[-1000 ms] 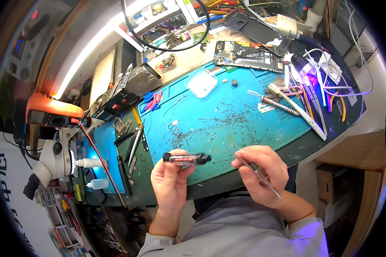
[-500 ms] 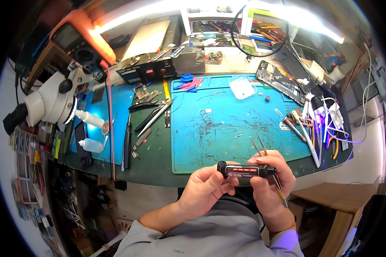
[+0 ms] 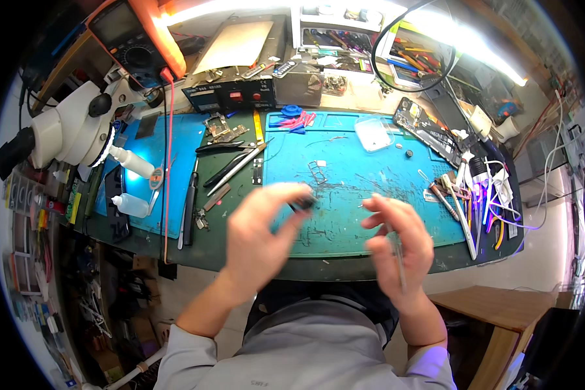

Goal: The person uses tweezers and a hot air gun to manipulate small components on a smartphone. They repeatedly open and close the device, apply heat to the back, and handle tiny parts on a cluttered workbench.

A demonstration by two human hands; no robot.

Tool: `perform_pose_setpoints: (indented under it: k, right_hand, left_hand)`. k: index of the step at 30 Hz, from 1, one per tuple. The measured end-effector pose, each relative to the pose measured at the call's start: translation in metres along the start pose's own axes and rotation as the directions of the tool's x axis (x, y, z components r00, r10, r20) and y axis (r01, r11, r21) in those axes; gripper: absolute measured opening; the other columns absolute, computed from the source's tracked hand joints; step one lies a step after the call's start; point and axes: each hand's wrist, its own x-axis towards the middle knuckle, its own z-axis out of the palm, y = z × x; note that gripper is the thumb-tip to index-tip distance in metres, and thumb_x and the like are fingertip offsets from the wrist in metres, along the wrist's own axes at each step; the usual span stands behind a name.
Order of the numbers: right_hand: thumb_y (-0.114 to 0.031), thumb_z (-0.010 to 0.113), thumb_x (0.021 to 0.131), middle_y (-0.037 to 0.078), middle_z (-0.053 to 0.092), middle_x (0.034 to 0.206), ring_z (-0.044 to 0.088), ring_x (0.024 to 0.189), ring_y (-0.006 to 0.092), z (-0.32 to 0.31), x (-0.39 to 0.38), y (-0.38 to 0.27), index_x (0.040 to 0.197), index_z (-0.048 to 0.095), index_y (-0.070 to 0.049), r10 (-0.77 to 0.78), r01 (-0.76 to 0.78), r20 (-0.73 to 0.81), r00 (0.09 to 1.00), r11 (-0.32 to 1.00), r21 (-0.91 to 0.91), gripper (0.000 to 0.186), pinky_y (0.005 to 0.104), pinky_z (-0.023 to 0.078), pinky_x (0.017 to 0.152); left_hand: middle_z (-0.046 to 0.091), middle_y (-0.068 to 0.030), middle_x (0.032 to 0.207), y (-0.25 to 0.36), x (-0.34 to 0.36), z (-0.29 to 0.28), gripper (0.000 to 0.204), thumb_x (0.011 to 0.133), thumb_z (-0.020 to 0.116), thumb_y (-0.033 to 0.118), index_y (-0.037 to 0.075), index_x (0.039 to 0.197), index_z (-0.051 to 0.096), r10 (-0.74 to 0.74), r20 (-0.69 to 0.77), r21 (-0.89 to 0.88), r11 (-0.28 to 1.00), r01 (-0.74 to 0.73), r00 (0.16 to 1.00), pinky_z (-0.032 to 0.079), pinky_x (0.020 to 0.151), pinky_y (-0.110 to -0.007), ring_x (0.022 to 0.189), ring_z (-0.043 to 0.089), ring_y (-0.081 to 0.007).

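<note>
My left hand (image 3: 257, 227) is raised above the left part of the blue mat (image 3: 338, 237), its fingers closed around a black labelled tube (image 3: 302, 202). Mostly the tube's dark end shows; the rest is hidden by the hand. To the right, my right hand (image 3: 406, 244) hovers over the front of the mat, fingers curled and blurred by motion. Slim metal tweezers (image 3: 402, 266) lie along its palm, partly covered. Beyond the hands, a small thin frame-like piece (image 3: 318, 173) lies on the mat. Farther back is a clear plastic box (image 3: 373, 134).
An opened phone (image 3: 426, 130) lies at the back right, near a cluster of hand tools (image 3: 455, 201). On the left stand a microscope (image 3: 71, 133), squeeze bottles (image 3: 130, 205) and an orange multimeter (image 3: 136, 45). A red cable (image 3: 168, 162) hangs across the left side.
My hands have come apart and moved forward over the mat. The tube left the right hand's fingers and went up and left with my left hand. The tweezers stayed in my right hand.
</note>
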Motion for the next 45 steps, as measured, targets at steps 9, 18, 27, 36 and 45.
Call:
perform_pose_setpoints:
  k: [9, 18, 27, 36, 45]
  right_hand:
    - [-0.002, 0.079, 0.091, 0.019, 0.078, 0.108, 0.078, 0.095, 0.0282, -0.033, -0.035, 0.02, 0.121, 0.07, 0.002, 0.086, -0.073, 0.037, 0.996, 0.96, -0.269, 0.032, 0.0353, 0.061, 0.084]
    - [0.002, 0.083, 0.084, 0.019, 0.077, 0.106, 0.078, 0.089, 0.0316, -0.036, -0.029, 0.032, 0.117, 0.072, 0.001, 0.025, 0.015, 0.123, 0.992, 0.95, -0.311, 0.035, 0.0356, 0.062, 0.076]
    - [-0.012, 0.089, 0.085, 0.019, 0.078, 0.114, 0.077, 0.086, 0.026, -0.036, -0.027, 0.031, 0.123, 0.071, 0.004, 0.042, 0.059, 0.227, 0.973, 0.905, -0.42, 0.045, 0.0312, 0.059, 0.066]
    - [-0.009, 0.088, 0.084, 0.017, 0.078, 0.106, 0.074, 0.076, 0.0214, -0.034, -0.026, 0.03, 0.119, 0.074, 0.003, 0.061, 0.055, 0.234, 0.97, 0.886, -0.46, 0.04, 0.0285, 0.054, 0.058]
    - [-0.006, 0.087, 0.083, 0.019, 0.078, 0.107, 0.074, 0.078, 0.0217, -0.038, -0.025, 0.028, 0.119, 0.073, 0.005, 0.061, 0.088, 0.292, 0.954, 0.878, -0.471, 0.04, 0.0284, 0.055, 0.058]
  left_hand:
    - [0.073, -0.0085, 0.102, -0.029, 0.033, -0.01, 0.036, 0.084, 0.083, -0.003, 0.0, 0.118, 0.071, -0.224, 0.028, 0.061, 0.973, 0.222, 0.974, 0.06, 0.08, -0.031, 0.088, 0.073, -0.0169]
    - [0.069, -0.0138, 0.113, -0.023, 0.009, -0.005, 0.055, 0.082, 0.084, -0.006, 0.001, 0.132, 0.063, 0.008, -0.205, 0.319, 0.946, 0.059, 0.979, 0.057, 0.081, -0.038, 0.094, 0.069, -0.0253]
    - [0.063, -0.0078, 0.119, 0.014, -0.004, 0.044, 0.043, 0.095, 0.072, 0.025, 0.004, 0.133, 0.071, 0.124, 0.438, 0.383, 0.87, -0.309, 0.891, 0.048, 0.091, -0.042, 0.103, 0.06, -0.0249]
    - [0.057, -0.0064, 0.124, 0.009, -0.008, 0.049, 0.042, 0.106, 0.057, 0.036, 0.01, 0.135, 0.073, 0.137, 0.514, 0.497, 0.757, -0.424, 0.847, 0.046, 0.095, -0.04, 0.11, 0.054, -0.0223]
    - [0.056, -0.0057, 0.123, 0.01, -0.007, 0.049, 0.042, 0.107, 0.056, 0.037, 0.011, 0.134, 0.074, 0.13, 0.526, 0.516, 0.737, -0.437, 0.841, 0.045, 0.095, -0.04, 0.11, 0.053, -0.0213]
